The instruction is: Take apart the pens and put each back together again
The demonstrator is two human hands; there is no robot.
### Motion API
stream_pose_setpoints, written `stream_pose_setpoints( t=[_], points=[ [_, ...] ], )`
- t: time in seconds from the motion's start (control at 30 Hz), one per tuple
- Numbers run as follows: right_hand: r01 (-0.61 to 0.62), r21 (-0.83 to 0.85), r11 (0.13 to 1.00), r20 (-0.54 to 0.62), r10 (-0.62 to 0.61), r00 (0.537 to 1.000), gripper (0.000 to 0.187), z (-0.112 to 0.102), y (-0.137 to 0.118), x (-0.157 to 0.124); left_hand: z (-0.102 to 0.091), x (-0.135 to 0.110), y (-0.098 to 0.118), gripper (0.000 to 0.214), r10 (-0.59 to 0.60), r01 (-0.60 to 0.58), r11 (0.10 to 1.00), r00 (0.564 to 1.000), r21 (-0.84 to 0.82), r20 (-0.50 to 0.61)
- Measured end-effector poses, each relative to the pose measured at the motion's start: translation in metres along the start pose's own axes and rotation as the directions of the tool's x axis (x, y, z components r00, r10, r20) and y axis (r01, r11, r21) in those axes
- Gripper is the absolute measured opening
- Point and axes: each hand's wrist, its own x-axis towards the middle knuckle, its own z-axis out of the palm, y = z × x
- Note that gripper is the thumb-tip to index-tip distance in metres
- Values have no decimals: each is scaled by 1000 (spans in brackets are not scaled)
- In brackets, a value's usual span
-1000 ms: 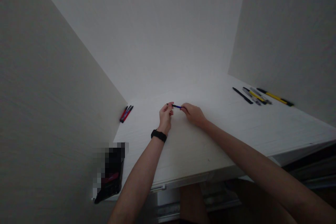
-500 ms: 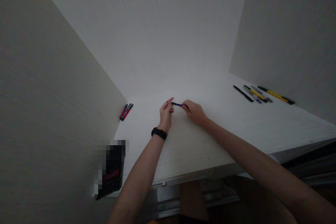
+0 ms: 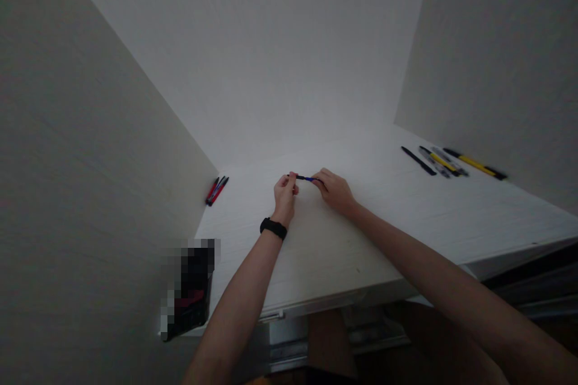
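Observation:
A thin blue pen (image 3: 305,178) with a dark end is held level just above the white desk (image 3: 406,210), between both hands. My left hand (image 3: 285,195), with a black band on its wrist, pinches the pen's dark left end. My right hand (image 3: 335,191) grips the blue right end, fingers curled round it. The hands are a few centimetres apart.
A small bunch of red and dark pens (image 3: 217,190) lies at the desk's back left by the wall. Several black, grey and yellow pens (image 3: 451,162) lie in a row at the back right. A dark blurred object (image 3: 192,289) sits at the front left corner. Walls enclose three sides.
My left hand's fingers, slightly lifted half a second ago, have closed again on the pen's left end. Both hands and the pen stay in the same spot.

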Motion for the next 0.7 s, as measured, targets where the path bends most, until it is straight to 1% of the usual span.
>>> stream_pose_setpoints(
  t=[0.1,0.17,0.2,0.27,0.33,0.4,0.53,0.6,0.7],
  points=[
    [-58,27,998,-16,58,998,14,0,2,0,1,-1,3,40,1,0,1000,995,-4,98],
    [-107,44,993,-5,107,994,7,0,2,0,1,-2,4,39,-13,10,1000,990,18,137],
    [-134,47,990,4,134,991,5,0,2,0,1,-2,5,37,-14,10,1000,991,26,136],
    [-177,42,983,23,176,984,2,0,2,0,1,-2,5,33,-7,5,1000,995,22,97],
    [-182,23,983,41,181,983,6,0,1,0,0,-2,5,36,2,-2,1000,999,-4,38],
    [-150,6,989,55,150,987,15,-1,-1,0,1,-2,5,42,7,-7,999,1000,-32,5],
    [-96,-13,995,91,97,991,32,-4,-5,1,1,-3,6,49,14,-13,999,999,-35,30],
    [-96,-43,994,122,100,987,36,-5,-7,2,2,-4,6,48,18,-17,1000,999,-22,32],
    [-106,-94,990,159,120,980,36,-6,-8,3,2,-5,7,43,25,-25,999,1000,-20,14]
  ],
)
